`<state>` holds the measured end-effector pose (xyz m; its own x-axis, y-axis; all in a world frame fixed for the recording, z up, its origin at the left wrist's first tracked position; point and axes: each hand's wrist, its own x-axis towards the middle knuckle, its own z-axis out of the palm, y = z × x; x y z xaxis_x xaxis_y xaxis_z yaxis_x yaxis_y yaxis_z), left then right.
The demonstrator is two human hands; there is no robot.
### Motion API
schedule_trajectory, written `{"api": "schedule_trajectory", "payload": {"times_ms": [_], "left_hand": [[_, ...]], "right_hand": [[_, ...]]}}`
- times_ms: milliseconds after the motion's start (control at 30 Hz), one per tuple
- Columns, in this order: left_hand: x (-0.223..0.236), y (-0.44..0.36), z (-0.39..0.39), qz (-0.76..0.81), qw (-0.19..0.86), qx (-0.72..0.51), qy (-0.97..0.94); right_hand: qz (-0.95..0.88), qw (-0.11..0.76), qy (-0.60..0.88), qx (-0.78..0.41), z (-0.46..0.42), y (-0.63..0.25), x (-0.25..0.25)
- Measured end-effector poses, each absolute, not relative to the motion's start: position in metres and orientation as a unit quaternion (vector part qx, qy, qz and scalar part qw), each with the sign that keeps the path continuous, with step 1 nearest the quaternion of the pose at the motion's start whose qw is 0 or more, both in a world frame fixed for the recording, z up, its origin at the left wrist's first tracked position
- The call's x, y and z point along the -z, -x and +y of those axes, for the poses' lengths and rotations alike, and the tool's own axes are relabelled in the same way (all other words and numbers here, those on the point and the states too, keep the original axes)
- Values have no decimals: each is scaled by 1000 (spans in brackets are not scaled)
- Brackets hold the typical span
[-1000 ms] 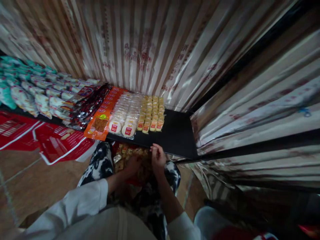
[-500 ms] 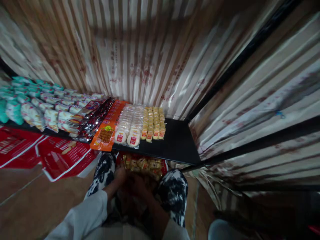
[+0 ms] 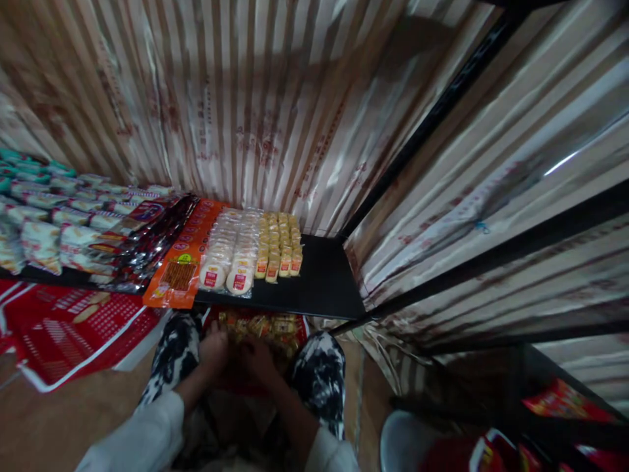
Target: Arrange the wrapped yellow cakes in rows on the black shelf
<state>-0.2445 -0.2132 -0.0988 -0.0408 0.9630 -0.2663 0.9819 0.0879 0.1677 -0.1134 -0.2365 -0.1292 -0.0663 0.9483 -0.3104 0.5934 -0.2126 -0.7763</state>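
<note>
Between my knees, under the front edge of a black shelf (image 3: 324, 278), a red basket (image 3: 305, 328) holds several gold-wrapped snack packets (image 3: 260, 324). My left hand (image 3: 213, 349) is at the basket's left side, beside the packets. Closer to the middle, my right hand (image 3: 258, 359) reaches in over the near part of the basket. Dimness and blur hide the fingers of both hands, and whether they hold a packet does not show. On the shelf above stand rows of small yellow packets (image 3: 280, 246) and round white crackers (image 3: 228, 259) in clear wrap.
Further left on the shelf lie orange snack bags (image 3: 179, 262), dark shiny packs (image 3: 147, 239) and white packs (image 3: 81, 229). Red baskets (image 3: 93, 328) stand below at left. Black metal bars (image 3: 427, 134) cross at right. A pale round stool or bucket top (image 3: 405, 439) is at lower right.
My view has swung right, so the shelf appears further left and red packages have come into view at lower right. My hands stay at the basket and sit slightly further apart.
</note>
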Motion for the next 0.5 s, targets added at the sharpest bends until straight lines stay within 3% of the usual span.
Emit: {"api": "schedule_trajectory", "payload": {"times_ms": [300,500], "left_hand": [[59,214,-197,728,317,-84,-602],[50,179,-188,687,444,-282,-502]], "right_hand": [[-536,348,617,-459,-231,87,103],[-443,412,597,-527,-228,58,67]]}}
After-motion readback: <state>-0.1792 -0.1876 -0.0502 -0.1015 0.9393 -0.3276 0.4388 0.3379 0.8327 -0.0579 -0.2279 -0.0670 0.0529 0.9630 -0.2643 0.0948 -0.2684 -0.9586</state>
